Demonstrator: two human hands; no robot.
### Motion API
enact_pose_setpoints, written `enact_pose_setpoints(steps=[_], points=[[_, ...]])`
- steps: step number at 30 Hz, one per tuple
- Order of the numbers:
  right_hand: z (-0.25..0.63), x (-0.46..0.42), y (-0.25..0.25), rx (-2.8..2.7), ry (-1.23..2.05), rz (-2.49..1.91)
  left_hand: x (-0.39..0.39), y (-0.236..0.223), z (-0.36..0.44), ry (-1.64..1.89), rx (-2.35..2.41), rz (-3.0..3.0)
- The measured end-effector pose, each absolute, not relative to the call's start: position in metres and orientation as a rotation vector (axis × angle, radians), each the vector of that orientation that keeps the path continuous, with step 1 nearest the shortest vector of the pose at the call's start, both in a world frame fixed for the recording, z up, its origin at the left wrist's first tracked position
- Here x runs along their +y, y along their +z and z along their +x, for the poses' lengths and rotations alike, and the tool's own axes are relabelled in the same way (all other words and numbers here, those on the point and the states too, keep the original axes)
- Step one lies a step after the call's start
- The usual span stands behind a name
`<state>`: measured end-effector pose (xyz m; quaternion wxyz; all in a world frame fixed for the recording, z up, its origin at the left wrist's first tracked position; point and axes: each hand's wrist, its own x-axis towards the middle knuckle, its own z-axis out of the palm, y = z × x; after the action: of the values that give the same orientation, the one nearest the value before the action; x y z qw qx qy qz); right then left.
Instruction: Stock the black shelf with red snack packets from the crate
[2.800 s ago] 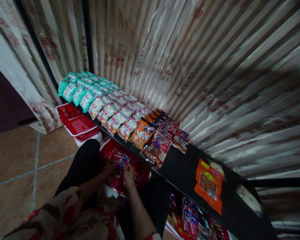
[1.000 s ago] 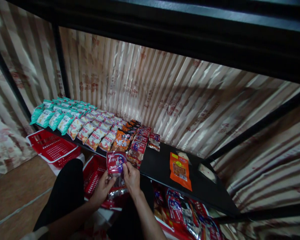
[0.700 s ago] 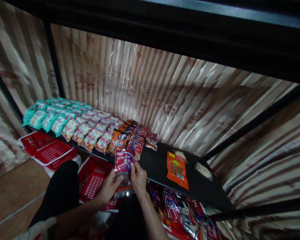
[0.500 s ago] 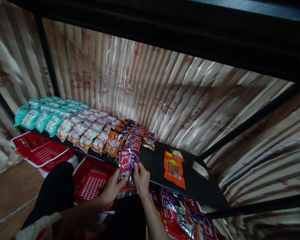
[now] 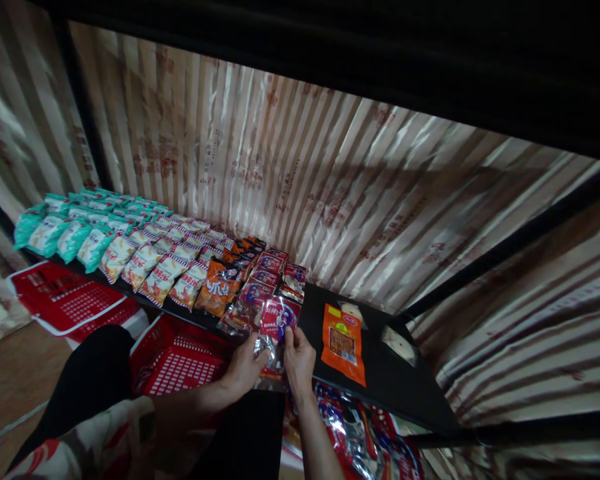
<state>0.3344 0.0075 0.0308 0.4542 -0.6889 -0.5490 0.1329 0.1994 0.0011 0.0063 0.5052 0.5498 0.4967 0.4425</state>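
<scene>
Okay, left hand point(image 5: 245, 368) and right hand point(image 5: 301, 357) are now pinching a red packet point(image 5: 277, 321) by the shelf point(image 5: 387, 383), beside matching packets point(image 5: 265, 277).

Pleated curtain point(image 5: 260, 153) is hanging beyond fingers point(image 5: 290, 337); black shelf point(image 5: 390, 380) is extending rightward; dark beam point(image 5: 330, 40) is crossing overhead; brown floor point(image 5: 10, 367) is showing dimly, far left.

White sleeve point(image 5: 97, 437) with red and green print; black trousers point(image 5: 83, 383).
</scene>
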Motion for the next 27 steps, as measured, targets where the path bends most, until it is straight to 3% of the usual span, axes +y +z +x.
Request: enact_pose_setpoints(steps=[13,27], points=[[0.368,0.015,0.021,-1.093,0.672,-1.628,0.029,0.028,0.235,0.763,1.478,1.556],[0.389,0.014,-0.002,-1.021,0.584,-1.760,0.046,0.031,0.274,0.632,1.572,1.539]])
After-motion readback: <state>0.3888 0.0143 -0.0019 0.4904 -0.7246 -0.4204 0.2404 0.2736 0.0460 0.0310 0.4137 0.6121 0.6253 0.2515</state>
